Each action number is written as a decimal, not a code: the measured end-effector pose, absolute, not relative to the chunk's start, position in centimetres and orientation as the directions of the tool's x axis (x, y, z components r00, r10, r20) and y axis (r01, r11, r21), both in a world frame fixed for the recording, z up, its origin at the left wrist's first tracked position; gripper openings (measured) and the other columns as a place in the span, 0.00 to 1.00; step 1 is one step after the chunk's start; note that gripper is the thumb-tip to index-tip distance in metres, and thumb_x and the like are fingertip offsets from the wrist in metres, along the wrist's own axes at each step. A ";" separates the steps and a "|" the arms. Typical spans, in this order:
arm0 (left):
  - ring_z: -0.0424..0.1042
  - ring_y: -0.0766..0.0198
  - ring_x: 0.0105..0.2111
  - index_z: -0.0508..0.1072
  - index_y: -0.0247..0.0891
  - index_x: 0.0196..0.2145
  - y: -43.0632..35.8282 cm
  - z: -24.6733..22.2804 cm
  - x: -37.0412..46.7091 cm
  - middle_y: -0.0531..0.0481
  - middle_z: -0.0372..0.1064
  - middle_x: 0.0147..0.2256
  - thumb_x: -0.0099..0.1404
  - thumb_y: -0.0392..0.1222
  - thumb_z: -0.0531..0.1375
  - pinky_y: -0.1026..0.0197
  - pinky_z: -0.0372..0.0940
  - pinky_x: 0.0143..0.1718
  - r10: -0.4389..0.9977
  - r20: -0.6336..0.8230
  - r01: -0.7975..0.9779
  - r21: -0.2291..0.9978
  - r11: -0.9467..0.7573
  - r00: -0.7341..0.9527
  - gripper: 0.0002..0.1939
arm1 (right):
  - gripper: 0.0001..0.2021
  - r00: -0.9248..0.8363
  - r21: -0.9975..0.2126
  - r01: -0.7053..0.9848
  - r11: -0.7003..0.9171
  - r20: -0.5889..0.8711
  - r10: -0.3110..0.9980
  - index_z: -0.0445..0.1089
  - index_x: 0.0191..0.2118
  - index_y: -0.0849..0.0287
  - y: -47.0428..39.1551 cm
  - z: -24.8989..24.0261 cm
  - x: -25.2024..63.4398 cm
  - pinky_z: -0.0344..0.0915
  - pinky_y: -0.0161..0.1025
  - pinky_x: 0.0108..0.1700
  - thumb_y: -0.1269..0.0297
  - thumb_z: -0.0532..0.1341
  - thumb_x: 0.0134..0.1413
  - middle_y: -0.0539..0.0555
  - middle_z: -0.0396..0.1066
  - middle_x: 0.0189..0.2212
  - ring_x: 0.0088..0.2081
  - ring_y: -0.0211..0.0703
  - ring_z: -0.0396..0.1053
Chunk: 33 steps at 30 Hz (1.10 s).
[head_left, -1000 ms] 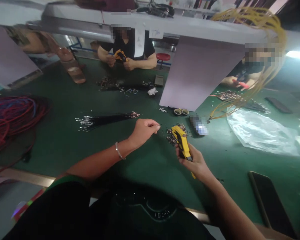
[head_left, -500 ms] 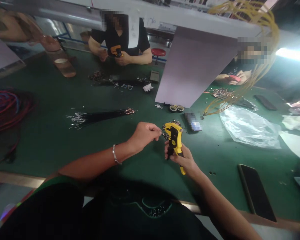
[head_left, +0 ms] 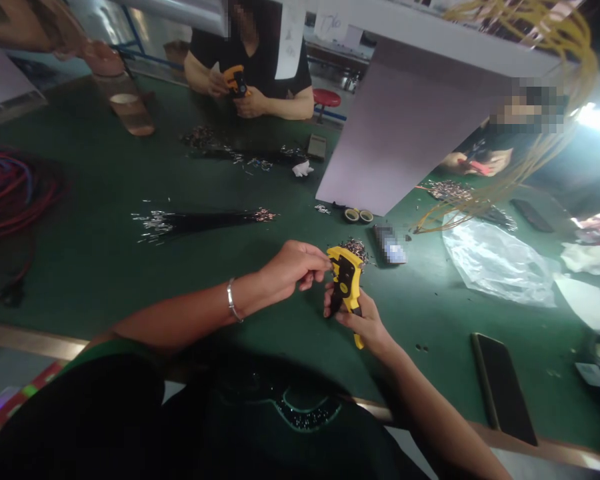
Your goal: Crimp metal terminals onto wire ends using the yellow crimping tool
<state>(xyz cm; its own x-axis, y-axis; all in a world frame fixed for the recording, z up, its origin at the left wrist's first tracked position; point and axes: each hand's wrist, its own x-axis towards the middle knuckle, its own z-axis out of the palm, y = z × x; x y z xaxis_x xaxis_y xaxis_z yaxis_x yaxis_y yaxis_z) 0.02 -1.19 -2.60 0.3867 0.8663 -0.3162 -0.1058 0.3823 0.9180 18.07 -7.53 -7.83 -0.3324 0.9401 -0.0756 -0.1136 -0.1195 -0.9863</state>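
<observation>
My right hand [head_left: 367, 323] is wrapped round the handles of a yellow and black wire stripper [head_left: 349, 277], its head pointing up and away from me. Pinched fingers of my left hand [head_left: 303, 263] meet the jaw side of the tool; whatever they hold is too small to make out. Just behind the stripper lies a pile of short wire pieces [head_left: 356, 248], partly covered by the tool. Off to the left, a bundle of black wires [head_left: 205, 223] with bright metal ends on one side and coppery ends on the other rests on the green table [head_left: 180, 280].
Two tape rolls [head_left: 359, 216] and a small dark box [head_left: 390, 245] lie beyond my right hand. A clear plastic bag [head_left: 500, 263] and a phone [head_left: 504, 387] are at the right. Red and blue cables [head_left: 10, 193] lie left. A person [head_left: 250, 67] opposite holds an orange tool.
My left hand has moved right, bringing its fingertips up to the stripper's jaws. The stripper in my right hand has shifted slightly left. The whole view has tilted a little.
</observation>
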 end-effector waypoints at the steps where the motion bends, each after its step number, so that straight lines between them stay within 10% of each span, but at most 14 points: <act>1: 0.54 0.75 0.12 0.72 0.35 0.21 -1.2 -2.5 0.0 0.53 0.61 0.16 0.54 0.34 0.63 0.62 0.44 0.15 0.862 -0.322 -0.110 0.914 0.391 0.391 0.05 | 0.20 -0.331 -0.987 -0.108 -0.118 -0.076 0.940 0.65 0.45 0.59 -7.5 -7.8 18.1 0.64 0.42 0.35 0.68 0.65 0.42 0.52 0.68 0.33 0.30 0.42 0.67; 19: 0.52 0.77 0.13 0.68 0.33 0.19 -1.3 -1.9 -0.4 0.55 0.58 0.14 0.55 0.29 0.60 0.66 0.42 0.13 0.806 -0.343 -0.159 0.871 0.465 0.482 0.09 | 0.18 -0.341 -0.979 0.156 0.135 0.075 0.937 0.63 0.47 0.57 -7.8 -7.7 18.5 0.67 0.41 0.37 0.68 0.60 0.48 0.52 0.67 0.35 0.33 0.42 0.67; 33: 0.50 0.75 0.13 0.75 0.33 0.22 -1.0 -0.9 -1.2 0.57 0.57 0.12 0.45 0.31 0.56 0.67 0.43 0.15 0.809 -0.270 0.121 0.962 0.243 0.523 0.08 | 0.29 -0.324 -0.409 0.721 0.560 0.515 0.793 0.56 0.55 0.61 -7.9 -7.9 19.3 0.68 0.53 0.44 0.71 0.57 0.43 0.63 0.66 0.44 0.44 0.57 0.66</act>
<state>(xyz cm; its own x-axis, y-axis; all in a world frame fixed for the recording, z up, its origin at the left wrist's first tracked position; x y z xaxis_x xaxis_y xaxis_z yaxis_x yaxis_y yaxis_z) -1.24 -1.02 -0.94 0.5230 0.8085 -0.2698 0.1211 0.2428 0.9625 19.28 -7.91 -7.94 -0.3242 0.7934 0.5151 0.7207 0.5599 -0.4088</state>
